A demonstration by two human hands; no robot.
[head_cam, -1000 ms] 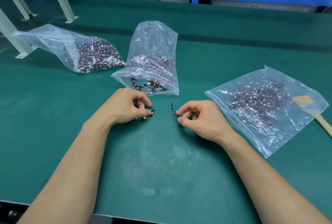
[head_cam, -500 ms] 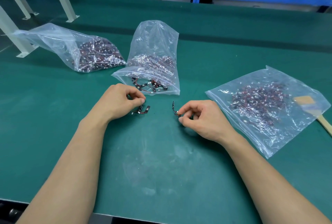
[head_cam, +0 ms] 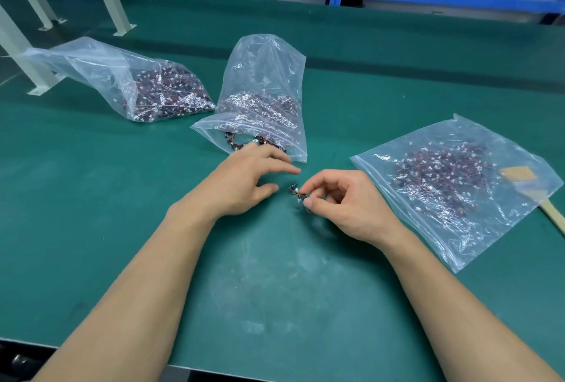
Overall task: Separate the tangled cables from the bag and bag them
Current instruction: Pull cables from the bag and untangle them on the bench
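Head view: four clear bags of cables on one green table (head_cam: 275, 290): an upper-left bag (head_cam: 128, 81), a standing bag (head_cam: 263, 75) at centre, a small bag (head_cam: 214, 132) just below it, a flat bag (head_cam: 458, 228) at right. Mid-frame, the left hand (head_cam: 241, 179) is spread and empty; the right hand (head_cam: 339, 201) pinches one cable (head_cam: 295, 192).

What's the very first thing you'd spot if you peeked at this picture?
Clear plastic bags stuffed with little red and black cables sit on the green table: the left bag at the back, the middle bag standing up, the right bag lying flat. In front of them, the right hand pinches one tiny cable, and the left hand is spread open beside it.
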